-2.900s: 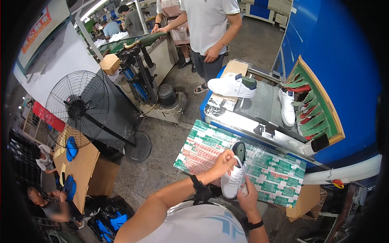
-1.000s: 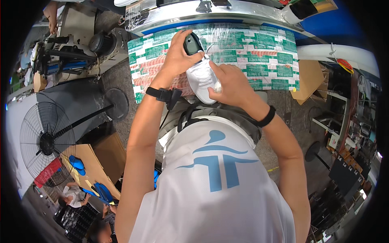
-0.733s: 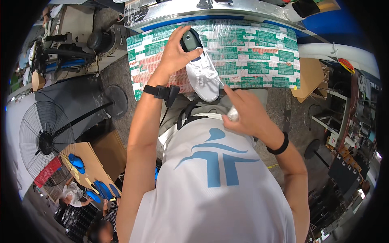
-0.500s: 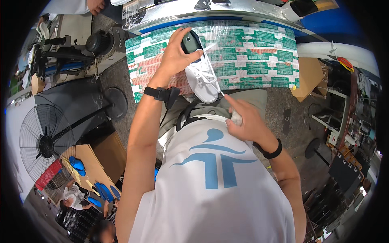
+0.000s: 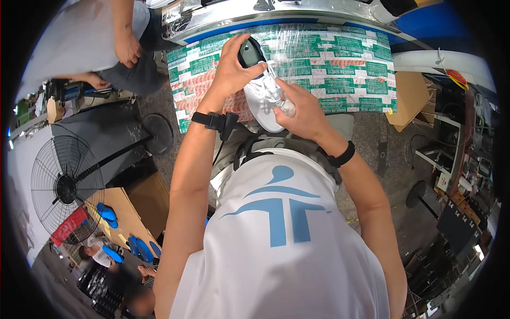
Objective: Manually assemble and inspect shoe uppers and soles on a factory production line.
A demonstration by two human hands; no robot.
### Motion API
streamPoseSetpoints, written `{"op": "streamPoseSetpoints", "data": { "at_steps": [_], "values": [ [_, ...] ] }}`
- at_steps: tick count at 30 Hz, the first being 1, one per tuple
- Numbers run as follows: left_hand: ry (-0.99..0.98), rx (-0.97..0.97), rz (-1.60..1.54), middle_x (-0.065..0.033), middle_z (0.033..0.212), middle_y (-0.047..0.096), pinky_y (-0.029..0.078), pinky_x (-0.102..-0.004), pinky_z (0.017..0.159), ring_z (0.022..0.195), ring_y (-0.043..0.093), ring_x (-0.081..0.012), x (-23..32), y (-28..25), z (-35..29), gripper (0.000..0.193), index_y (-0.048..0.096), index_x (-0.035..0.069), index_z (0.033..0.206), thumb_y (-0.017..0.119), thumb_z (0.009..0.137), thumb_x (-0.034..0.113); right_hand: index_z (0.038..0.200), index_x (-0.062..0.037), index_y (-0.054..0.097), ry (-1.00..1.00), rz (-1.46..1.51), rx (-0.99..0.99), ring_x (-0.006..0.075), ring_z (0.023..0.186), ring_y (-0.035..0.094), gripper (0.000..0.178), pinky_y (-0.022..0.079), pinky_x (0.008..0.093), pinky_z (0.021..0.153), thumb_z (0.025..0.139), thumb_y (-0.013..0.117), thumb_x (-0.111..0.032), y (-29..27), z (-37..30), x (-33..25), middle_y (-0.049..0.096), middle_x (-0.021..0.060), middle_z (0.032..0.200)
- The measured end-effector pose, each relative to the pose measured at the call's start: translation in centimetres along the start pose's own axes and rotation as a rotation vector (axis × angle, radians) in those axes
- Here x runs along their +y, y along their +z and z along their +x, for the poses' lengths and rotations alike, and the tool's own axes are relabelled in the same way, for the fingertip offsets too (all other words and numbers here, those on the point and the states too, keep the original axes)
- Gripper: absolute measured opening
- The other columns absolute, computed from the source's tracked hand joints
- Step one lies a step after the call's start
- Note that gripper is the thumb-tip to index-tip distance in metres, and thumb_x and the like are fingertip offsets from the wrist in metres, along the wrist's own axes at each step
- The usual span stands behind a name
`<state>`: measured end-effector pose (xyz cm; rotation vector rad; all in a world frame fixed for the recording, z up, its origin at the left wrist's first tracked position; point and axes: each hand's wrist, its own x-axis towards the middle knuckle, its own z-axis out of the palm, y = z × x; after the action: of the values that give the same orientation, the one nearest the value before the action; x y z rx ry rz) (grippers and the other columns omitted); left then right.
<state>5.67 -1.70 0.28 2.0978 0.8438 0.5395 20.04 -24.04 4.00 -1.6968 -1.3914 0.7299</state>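
Note:
A white lace-up shoe (image 5: 259, 104) with a dark green insole (image 5: 248, 55) lies toe toward me at the near edge of the tape-covered work surface (image 5: 340, 66). My left hand (image 5: 231, 70) is closed round its heel collar, thumb on one side and fingers on the other. At the laced front of the shoe, my right hand (image 5: 307, 112) is pinched, with a small whitish wad (image 5: 288, 108) in its fingers. Its index fingertip touches the lace area. The laces there are partly covered by that hand.
A metal-edged conveyor (image 5: 223, 20) runs behind the work surface. At the left, another person's hand (image 5: 127, 50) hangs near the bench. A standing fan (image 5: 66, 189) and a cardboard box (image 5: 125, 212) with blue shoe-shaped pieces are lower left; another carton (image 5: 409, 101) is at right.
My right hand has moved up and left, from below the toe onto the shoe's laces. My left hand keeps its hold. The other person at upper left has come further into view.

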Motion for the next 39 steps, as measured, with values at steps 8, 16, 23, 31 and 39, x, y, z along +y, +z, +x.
{"op": "streamPoseSetpoints", "data": {
  "at_steps": [8, 16, 23, 31, 39],
  "values": [
    [-0.016, -0.016, -0.037, -0.0198, 0.164, 0.050, 0.043, -0.0475, 0.127, 0.155, 0.048, -0.0376, 0.4, -0.3, 0.3, 0.091, 0.056, 0.013, 0.162, 0.096, 0.083, 0.034, 0.149, 0.0067, 0.060, -0.164, -0.138, 0.023, 0.0404, 0.094, 0.067, 0.078, 0.056, 0.0488, 0.084, 0.084, 0.084, -0.031, -0.9, 0.3, 0.6, 0.069, 0.0195, 0.102],
    [-0.018, -0.026, -0.057, -0.0194, 0.164, 0.048, 0.043, -0.0482, 0.127, 0.156, 0.047, -0.0378, 0.3, -0.6, 0.3, 0.091, 0.058, 0.012, 0.160, 0.098, 0.081, 0.033, 0.156, 0.0060, 0.054, -0.202, -0.295, -0.083, 0.0365, 0.101, 0.065, 0.093, 0.053, 0.0488, 0.092, 0.077, 0.089, -0.027, -2.0, -4.6, -3.5, 0.065, 0.0170, 0.111],
    [-0.043, -0.066, -0.080, -0.0202, 0.163, 0.048, 0.040, -0.0509, 0.130, 0.157, 0.044, -0.0391, 0.7, -1.0, 0.2, 0.095, 0.058, 0.013, 0.160, 0.099, 0.078, 0.038, 0.154, 0.0068, 0.059, -0.321, -0.320, -0.006, 0.0340, 0.098, 0.066, 0.091, 0.054, 0.0457, 0.089, 0.074, 0.090, -0.024, 2.0, 0.1, -2.5, 0.066, 0.0158, 0.107],
    [-0.022, -0.035, -0.074, -0.0195, 0.161, 0.050, 0.041, -0.0515, 0.129, 0.155, 0.046, -0.0391, 0.9, -0.6, -0.3, 0.095, 0.059, 0.013, 0.159, 0.099, 0.077, 0.041, 0.144, 0.0131, 0.062, -0.265, -0.204, 0.024, 0.0359, 0.090, 0.068, 0.085, 0.055, 0.0472, 0.079, 0.077, 0.090, -0.030, 4.0, 0.2, -2.4, 0.066, 0.0168, 0.099],
    [0.018, -0.025, -0.045, -0.0207, 0.159, 0.051, 0.042, -0.0518, 0.128, 0.154, 0.047, -0.0406, 0.2, -0.1, 1.0, 0.094, 0.059, 0.014, 0.158, 0.099, 0.077, 0.038, 0.144, 0.0110, 0.063, -0.169, -0.167, -0.058, 0.0413, 0.093, 0.071, 0.079, 0.058, 0.0509, 0.080, 0.080, 0.088, -0.029, 2.0, -0.5, -2.5, 0.071, 0.0224, 0.103]
  ]
}}
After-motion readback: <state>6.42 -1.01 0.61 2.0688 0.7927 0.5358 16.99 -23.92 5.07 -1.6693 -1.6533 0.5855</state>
